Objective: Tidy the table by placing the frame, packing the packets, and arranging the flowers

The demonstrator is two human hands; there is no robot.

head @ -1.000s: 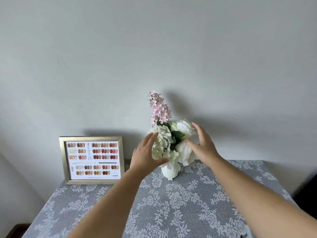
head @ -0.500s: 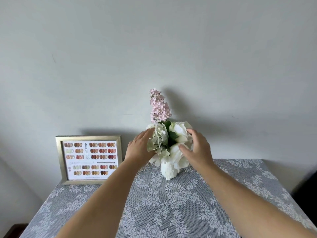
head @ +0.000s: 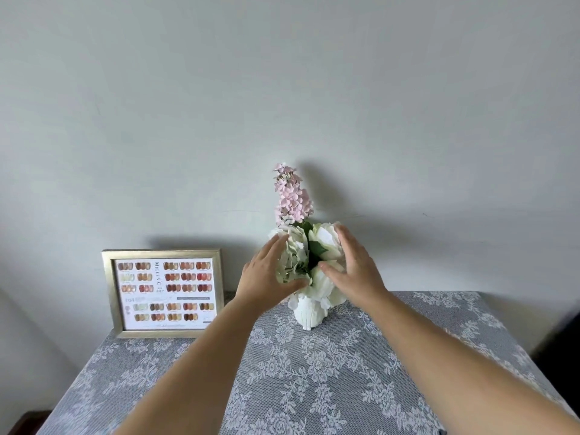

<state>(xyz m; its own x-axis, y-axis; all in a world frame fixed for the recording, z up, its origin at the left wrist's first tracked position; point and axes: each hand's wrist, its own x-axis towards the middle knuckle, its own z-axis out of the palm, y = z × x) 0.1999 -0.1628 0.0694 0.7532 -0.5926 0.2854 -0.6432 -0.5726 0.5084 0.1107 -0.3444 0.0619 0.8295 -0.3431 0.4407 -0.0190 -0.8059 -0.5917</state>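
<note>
A white vase [head: 309,313] stands near the back middle of the table and holds white flowers [head: 324,243] with a tall pink flower spike [head: 292,196]. My left hand [head: 266,274] cups the left side of the white blooms, thumb under them. My right hand [head: 354,268] presses the right side, fingers spread. Both hands touch the flowers without closing around a stem. A gold frame [head: 163,293] with a nail-colour chart stands upright at the back left, leaning on the wall. No packets are in view.
The table carries a grey cloth with white lace flowers [head: 314,378]. A plain grey wall [head: 282,89] rises right behind it. The table's right edge drops off to a dark area [head: 561,337].
Both hands have closed in on the white blooms and pushed them together. The right hand has risen a little along the right flower.
</note>
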